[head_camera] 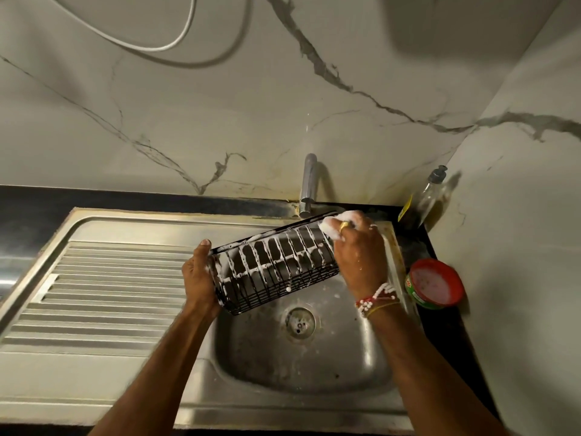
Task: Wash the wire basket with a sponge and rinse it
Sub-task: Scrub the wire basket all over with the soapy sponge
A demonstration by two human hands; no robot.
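Left hand [201,278] grips the left end of the soapy black basket [276,265], held tilted above the sink [301,366]. Right hand [358,247] presses a foamy sponge [330,226] against its upper right rim, beneath the tap [308,184].

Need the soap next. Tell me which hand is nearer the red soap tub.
Right. The right hand holds a sudsy sponge at the wire basket's far end, just left of the red soap tub. The left hand grips the basket's opposite end, farther away.
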